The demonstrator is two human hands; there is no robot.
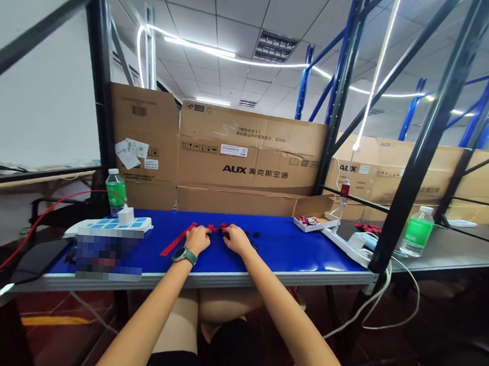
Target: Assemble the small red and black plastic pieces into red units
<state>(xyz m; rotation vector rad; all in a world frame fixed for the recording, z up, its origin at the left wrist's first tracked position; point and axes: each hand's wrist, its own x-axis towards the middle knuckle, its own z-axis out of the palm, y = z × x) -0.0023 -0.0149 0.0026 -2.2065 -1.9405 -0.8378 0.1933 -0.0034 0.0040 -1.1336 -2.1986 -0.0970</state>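
Observation:
My left hand [198,240], with a watch on its wrist, is closed at the middle of the blue table, fingertips together at a small piece of red ribbon [211,227]. Just to its right, my right hand [235,239] is closed too, its fingers curled in a pinch at another bit of red ribbon [224,225]. The fingertips hide most of what lies between the hands. A long red ribbon strip [178,241] slants across the table left of my left hand. Small black pieces [255,235] lie right of my right hand.
At the left are a power strip [142,224], a water bottle [116,189] and a dark device [36,258]. An open box of small items [310,224] and another power strip [350,247] sit right. Cardboard panels [250,150] and black posts [433,117] border the table.

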